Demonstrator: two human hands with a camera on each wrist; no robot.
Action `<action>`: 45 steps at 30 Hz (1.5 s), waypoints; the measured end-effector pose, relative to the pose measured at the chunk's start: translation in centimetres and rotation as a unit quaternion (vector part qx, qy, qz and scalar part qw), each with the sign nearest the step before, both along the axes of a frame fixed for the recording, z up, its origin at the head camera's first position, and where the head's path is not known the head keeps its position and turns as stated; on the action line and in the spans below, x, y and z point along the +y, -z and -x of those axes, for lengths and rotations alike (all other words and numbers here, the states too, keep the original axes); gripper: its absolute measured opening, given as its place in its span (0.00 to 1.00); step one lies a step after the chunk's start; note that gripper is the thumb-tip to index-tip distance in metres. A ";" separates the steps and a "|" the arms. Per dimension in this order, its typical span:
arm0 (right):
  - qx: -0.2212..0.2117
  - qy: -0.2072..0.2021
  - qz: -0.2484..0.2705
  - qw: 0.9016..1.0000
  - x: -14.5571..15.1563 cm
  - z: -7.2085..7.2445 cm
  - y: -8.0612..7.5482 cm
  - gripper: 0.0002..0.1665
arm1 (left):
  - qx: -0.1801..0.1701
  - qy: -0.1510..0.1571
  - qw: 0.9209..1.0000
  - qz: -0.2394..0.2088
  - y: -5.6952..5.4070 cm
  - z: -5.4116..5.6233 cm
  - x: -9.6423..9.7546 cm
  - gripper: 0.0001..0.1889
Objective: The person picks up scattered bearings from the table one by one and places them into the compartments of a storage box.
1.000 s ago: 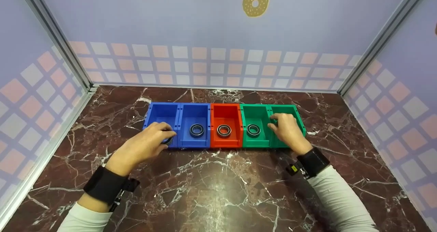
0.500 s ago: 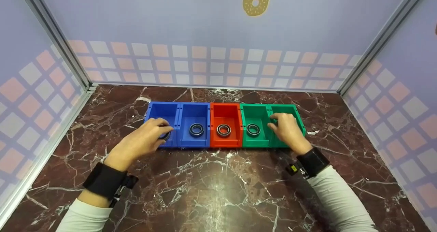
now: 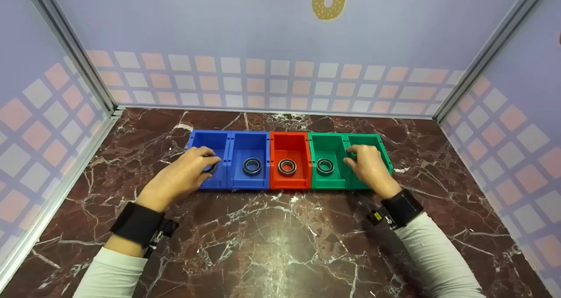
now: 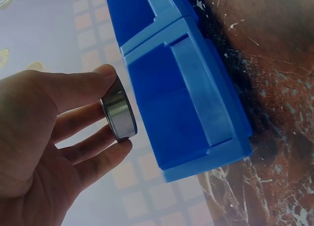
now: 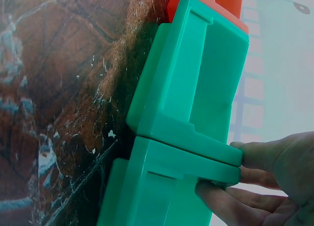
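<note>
My left hand (image 3: 182,173) pinches a ball bearing (image 4: 120,113) between thumb and fingers. It holds the steel ring on edge above the leftmost blue bin (image 4: 211,164), apart from the bin's walls in the left wrist view. My right hand (image 3: 370,166) grips the adjoining side walls of the two green bins (image 5: 196,150), thumb on one side and fingers on the other. Flat in the second blue bin lies a bearing (image 3: 252,167). Another bearing (image 3: 287,167) rests in the red bin (image 3: 302,184), and a further bearing (image 3: 325,167) in the inner green bin.
The bins stand side by side in one row on a dark red marble-patterned tabletop (image 3: 280,236). Behind them rises a lilac panel (image 3: 280,35) with a tile print. Metal-framed side panels close off left and right.
My left hand has moved slightly left and farther back over the leftmost blue bin, with the bearing in its fingers. The right hand stays in place on the green bins.
</note>
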State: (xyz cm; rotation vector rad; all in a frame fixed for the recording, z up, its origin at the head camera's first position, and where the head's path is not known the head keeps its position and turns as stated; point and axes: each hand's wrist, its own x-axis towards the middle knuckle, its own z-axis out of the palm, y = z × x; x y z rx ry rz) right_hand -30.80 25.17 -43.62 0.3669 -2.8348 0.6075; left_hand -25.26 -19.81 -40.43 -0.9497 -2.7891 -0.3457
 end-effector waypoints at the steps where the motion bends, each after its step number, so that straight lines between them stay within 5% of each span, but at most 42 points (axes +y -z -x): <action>1: 0.000 0.000 -0.001 1.000 0.0 0.0 0.0 0.19 | 0.001 0.000 1.000 -0.001 0.1 0.1 -0.1 0.22; 12: 0.005 -0.001 0.002 1.000 0.0 0.1 0.0 0.19 | -0.024 -0.028 0.999 -0.010 1.0 1.2 -0.6 0.23; 45: 0.008 -0.005 0.001 1.000 0.1 0.1 0.0 0.18 | -0.047 -0.045 0.998 -0.011 3.0 3.6 -0.7 0.23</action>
